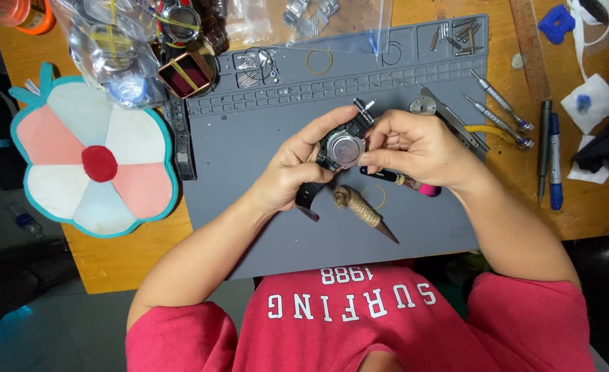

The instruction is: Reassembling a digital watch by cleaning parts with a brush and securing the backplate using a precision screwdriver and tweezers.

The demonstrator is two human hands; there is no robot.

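Over the grey work mat (pixel 263 138) I hold a black watch (pixel 343 148) with its round metal back facing up. My left hand (pixel 287 169) grips the case from the left, and the black strap hangs below my palm. My right hand (pixel 418 146) pinches the case's right side with thumb and fingertips. Under the right hand, a black tool with a pink end (pixel 404 182) lies on the mat. A rope-wrapped pointed stick (pixel 363 212) rests just below the watch.
A flower-shaped pad (pixel 94 162) lies at the left. Clear bags of watches (pixel 146 41) crowd the top left. Two screwdrivers (pixel 501 114), pens (pixel 551 155), a metal ruler (pixel 530 45), tissues (pixel 597 103) and a blue piece (pixel 556 22) sit on the wooden table at right.
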